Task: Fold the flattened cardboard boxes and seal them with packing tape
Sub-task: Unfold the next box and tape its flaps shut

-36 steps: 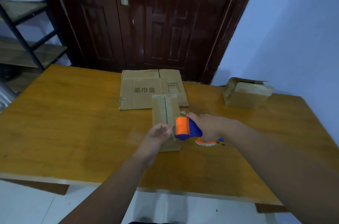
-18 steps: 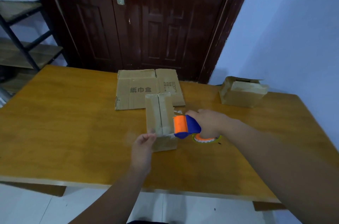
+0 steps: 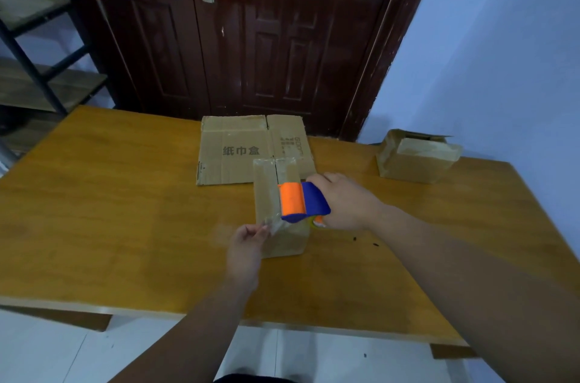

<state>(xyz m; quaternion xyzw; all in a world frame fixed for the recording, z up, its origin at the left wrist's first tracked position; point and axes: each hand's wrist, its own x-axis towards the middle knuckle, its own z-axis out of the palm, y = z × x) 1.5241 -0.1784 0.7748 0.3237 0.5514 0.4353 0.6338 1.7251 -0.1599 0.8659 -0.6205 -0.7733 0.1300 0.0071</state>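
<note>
Item 1. Folded cardboard box [image 3: 270,194], standing at the centre of the tabletop [image 3: 125,210], top flaps closed along a seam that runs 12 to 6 o'clock. Contents hidden.

Item 2. Tape dispenser [image 3: 299,202], orange and blue, over the box's 3 o'clock edge. The right hand [image 3: 348,203] is wrapped round its handle.

Item 3. Clear tape strip [image 3: 273,222], drawn out toward 7 o'clock. The left hand [image 3: 246,244] pinches its free end at the box's near edge.

Step in hand, by judgement: sealing the top seam. The next move calls for pressing the free end onto the near face, then running the dispenser along the seam toward 12 o'clock.

Item 4. Flattened box [image 3: 232,150], printed, lying at 12 o'clock, just behind item 1, not yet folded.

Item 5. Second folded box [image 3: 414,163], at 2 o'clock, well apart. Its top flaps stand partly raised; interior not visible.
</note>
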